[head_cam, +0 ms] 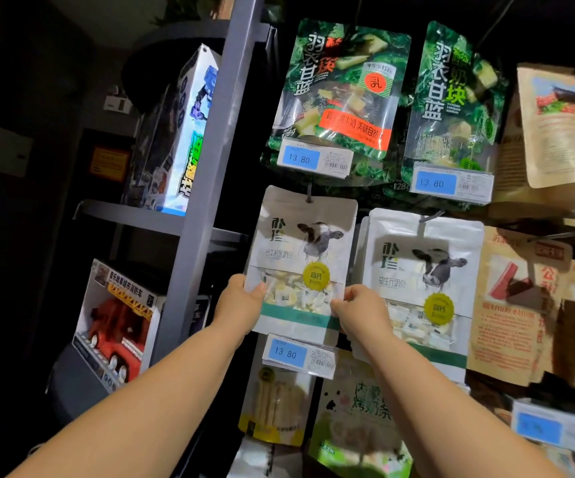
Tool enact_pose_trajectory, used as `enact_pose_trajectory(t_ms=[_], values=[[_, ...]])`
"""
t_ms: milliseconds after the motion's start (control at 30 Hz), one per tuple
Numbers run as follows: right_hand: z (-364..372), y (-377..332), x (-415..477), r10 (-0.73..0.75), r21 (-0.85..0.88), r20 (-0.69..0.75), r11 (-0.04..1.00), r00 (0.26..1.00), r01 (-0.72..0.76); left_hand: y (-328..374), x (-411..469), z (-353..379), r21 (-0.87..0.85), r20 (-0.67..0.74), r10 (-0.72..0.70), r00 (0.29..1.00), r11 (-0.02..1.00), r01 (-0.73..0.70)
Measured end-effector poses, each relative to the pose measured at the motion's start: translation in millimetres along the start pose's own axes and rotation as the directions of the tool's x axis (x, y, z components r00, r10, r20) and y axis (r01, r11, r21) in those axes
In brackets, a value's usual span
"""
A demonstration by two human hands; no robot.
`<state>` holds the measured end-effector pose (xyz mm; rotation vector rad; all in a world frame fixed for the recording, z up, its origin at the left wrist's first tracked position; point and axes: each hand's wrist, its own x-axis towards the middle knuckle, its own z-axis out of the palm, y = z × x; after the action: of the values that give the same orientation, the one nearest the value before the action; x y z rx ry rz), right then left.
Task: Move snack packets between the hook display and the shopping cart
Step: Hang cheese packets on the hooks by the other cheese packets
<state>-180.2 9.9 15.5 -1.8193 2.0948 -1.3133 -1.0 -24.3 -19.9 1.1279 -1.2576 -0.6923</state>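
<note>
- Hands are meeting on one flat white plastic snack pouch [299, 243], printed with a cow and showing pale wrapped pieces through a clear window.
- The left hand [244, 298] is holding the pouch's left edge, thumb lying on the front and the fingers hidden behind it.
- The right hand [358, 308] is pinching the right edge at about the same height, its fingers curled in close around the film.
- The snack pouch is hanging in the display with its top slot on a thin dark metal hook [309, 196], just above a blue-and-white price tag [299, 353] and beside a matching white cow pouch [424, 270].
- Glossy green leaf-printed pouches [341, 91] are hanging on the row above; the shopping cart is not showing in this view.
- The pouch is likely feeling light and soft, with loose pieces shifting low inside, so the bottom is probably swinging if only one side is held.
- The film is looking smooth and slippery, which is favouring a firm pinch on the flat side seams rather than the bulging window.
- The hang slot is looking like the weak spot: sliding the pouch straight along the hook, not tugging downward, is seeming the safer way to avoid tearing it.
</note>
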Motion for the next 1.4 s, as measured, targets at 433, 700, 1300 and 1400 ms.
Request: enact_pose_trajectory(t_ms=[433, 700, 1300, 1400], values=[[-31, 26, -65, -0.12, 0.177, -0.136, 0.974, 0.983, 0.143, 16, -51, 29, 0.51, -0.075, 0.558, 0.826, 0.734, -0.449], [-63, 116, -131, 0.0, 0.206, -0.231, 0.977, 0.973, 0.049, -4, -150, 109, 0.213, 0.147, 0.645, 0.75, 0.72, -0.661], [-161, 386, -433, 0.7, -0.061, -0.347, 0.646, 0.623, -0.76, -145, -505, 277, 0.016, 0.972, 0.113, 0.207, 0.846, -0.534], [-165, 417, -485, 0.79, -0.017, -0.342, 0.535, 0.508, -0.844, -171, -542, 273, 0.028, 0.997, 0.017, 0.074, 0.824, -0.566]])
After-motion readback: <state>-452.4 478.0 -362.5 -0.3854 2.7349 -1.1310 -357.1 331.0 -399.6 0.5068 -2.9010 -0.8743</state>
